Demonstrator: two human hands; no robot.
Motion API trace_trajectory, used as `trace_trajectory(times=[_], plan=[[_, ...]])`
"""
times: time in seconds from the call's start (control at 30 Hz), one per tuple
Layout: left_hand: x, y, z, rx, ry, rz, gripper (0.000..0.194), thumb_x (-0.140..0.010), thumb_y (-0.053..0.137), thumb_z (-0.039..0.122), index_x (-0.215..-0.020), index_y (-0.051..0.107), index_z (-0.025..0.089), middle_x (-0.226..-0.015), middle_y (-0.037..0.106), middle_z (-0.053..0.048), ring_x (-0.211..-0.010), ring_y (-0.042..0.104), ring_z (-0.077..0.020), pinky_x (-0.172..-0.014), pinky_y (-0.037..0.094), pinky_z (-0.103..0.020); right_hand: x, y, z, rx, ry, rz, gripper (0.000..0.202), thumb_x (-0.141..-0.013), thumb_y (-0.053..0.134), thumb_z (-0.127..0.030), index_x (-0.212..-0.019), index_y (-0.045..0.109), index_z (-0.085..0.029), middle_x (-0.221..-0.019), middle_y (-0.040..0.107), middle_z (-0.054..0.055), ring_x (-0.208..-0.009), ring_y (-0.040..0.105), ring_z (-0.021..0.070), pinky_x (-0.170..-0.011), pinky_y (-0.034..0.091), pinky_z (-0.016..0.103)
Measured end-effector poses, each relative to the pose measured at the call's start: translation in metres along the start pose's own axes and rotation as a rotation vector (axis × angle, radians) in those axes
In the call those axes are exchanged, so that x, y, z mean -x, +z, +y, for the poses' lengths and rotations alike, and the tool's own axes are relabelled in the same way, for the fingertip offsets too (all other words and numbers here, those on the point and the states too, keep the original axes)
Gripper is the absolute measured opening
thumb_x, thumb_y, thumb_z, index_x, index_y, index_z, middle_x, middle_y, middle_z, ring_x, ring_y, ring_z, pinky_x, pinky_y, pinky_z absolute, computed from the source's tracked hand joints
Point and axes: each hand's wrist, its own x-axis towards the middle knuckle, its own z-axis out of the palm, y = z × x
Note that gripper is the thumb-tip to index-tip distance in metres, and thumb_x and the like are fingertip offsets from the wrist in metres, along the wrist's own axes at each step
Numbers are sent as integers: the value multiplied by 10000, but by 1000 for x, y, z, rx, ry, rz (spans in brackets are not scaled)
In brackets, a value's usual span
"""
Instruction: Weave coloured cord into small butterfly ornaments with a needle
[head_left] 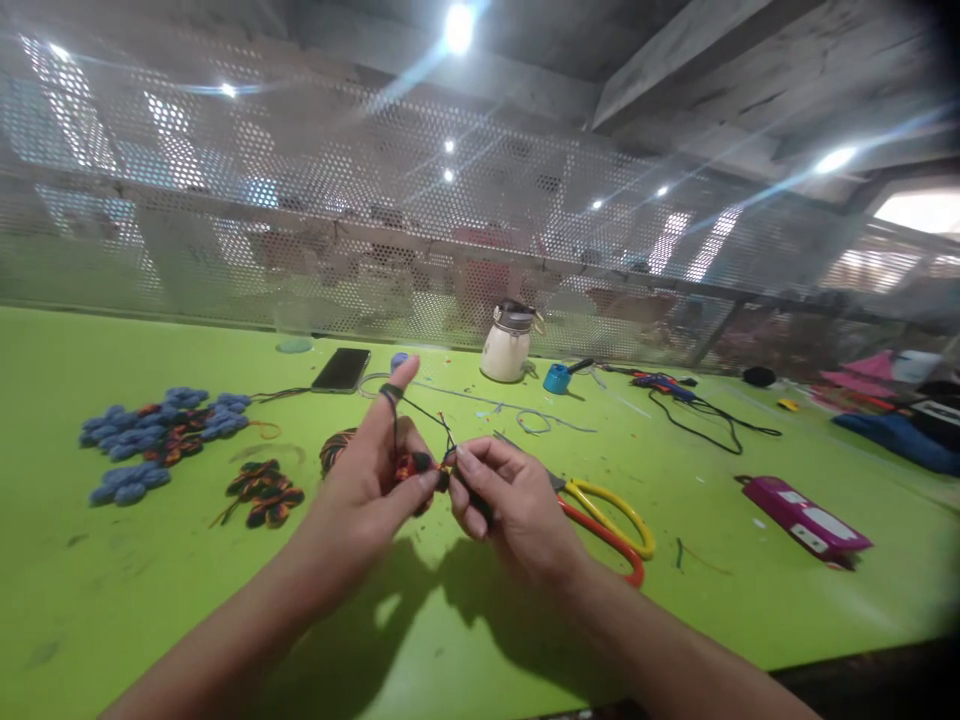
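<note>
My left hand [371, 475] pinches a small dark-and-orange crochet piece [409, 468] between thumb and fingers. Its index finger points up, with dark yarn [395, 415] looped round it. Close against the piece, my right hand [521, 490] is closed on what looks like a crochet hook [480, 497] with a dark handle; its tip is hard to make out. Behind my left hand, a ball of multicoloured yarn [335, 450] is partly hidden. Scissors [643, 530] with yellow and red-orange handles lie beside my right hand, which covers part of them.
Left on the green table [150, 610] lie blue crochet flowers [127, 485], a dark-orange one [270, 492] and a phone [342, 370]. Behind stand a white bottle [505, 345] and blue pot [556, 378]. A glue gun [671, 388] and magenta device [806, 515] lie right.
</note>
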Motion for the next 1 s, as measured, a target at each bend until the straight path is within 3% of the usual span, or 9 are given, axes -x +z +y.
trace_trajectory(times=[0.13, 0.27, 0.33, 0.43, 0.57, 0.63, 0.73, 0.83, 1.0], plan=[[-3, -6, 6, 404, -168, -55, 948, -698, 704, 53, -1478, 237, 322, -743, 591, 30, -606, 514, -93, -586, 426, -194, 1, -6, -4, 361, -249, 33, 186, -864, 615, -334, -799, 606, -161, -565, 533, -35, -420, 420, 60, -403, 333, 200], [-5, -18, 9, 504, -188, -38, 881, -699, 698, 9, -1445, 332, 301, -700, 611, 23, -710, 567, -120, -655, 462, -200, 0, -20, -14, 818, -621, -6, 93, -876, 582, -197, -838, 657, -158, -659, 598, 14, -553, 513, 100, -522, 414, 244], [-6, -22, 10, 513, -186, -37, 840, -698, 698, 11, -1421, 383, 300, -729, 623, 16, -682, 557, -109, -646, 462, -198, 0, -23, -19, 886, -674, -50, 94, -873, 577, -169, -843, 665, -155, -671, 613, 25, -582, 534, 110, -548, 426, 254], [-8, -26, 8, 460, -171, -34, 733, -694, 697, 34, -1354, 499, 283, -785, 624, 9, -619, 522, -82, -600, 436, -181, 3, -21, -23, 791, -558, -87, 105, -873, 593, -204, -814, 665, -156, -616, 587, 9, -549, 513, 105, -510, 411, 244], [-11, -24, 2, 176, -148, -74, 543, -753, 674, 105, -1269, 603, 260, -770, 578, 15, -678, 520, -104, -612, 415, -200, 5, -15, -20, 510, -289, -141, 176, -866, 618, -316, -797, 650, -157, -556, 530, -29, -443, 415, 65, -412, 341, 210], [-10, -22, 0, 73, -126, -138, 567, -789, 657, 141, -1324, 551, 297, -761, 552, 24, -686, 511, -111, -626, 414, -217, 3, -14, -18, 408, -198, -119, 207, -853, 629, -356, -792, 639, -158, -533, 515, -43, -406, 388, 51, -380, 308, 196], [-8, -19, 0, 46, -77, -219, 743, -804, 649, 165, -1447, 344, 381, -766, 528, 36, -689, 505, -125, -661, 438, -251, -1, -15, -15, 325, -115, -97, 219, -830, 650, -372, -792, 636, -157, -518, 520, -50, -386, 385, 43, -366, 291, 183], [-7, -15, 0, 8, -39, -227, 857, -799, 651, 162, -1496, 201, 373, -740, 517, 37, -679, 496, -136, -656, 439, -261, -2, -15, -14, 287, -56, -116, 228, -816, 663, -375, -779, 638, -152, -533, 538, -46, -389, 395, 39, -367, 297, 175], [-7, -11, -2, -153, 13, -194, 821, -820, 598, 143, -1509, 186, 318, -722, 529, 23, -657, 490, -148, -608, 406, -256, -4, -13, -14, 254, 21, -97, 228, -804, 673, -379, -803, 656, -152, -540, 552, -45, -386, 397, 38, -365, 282, 173]])
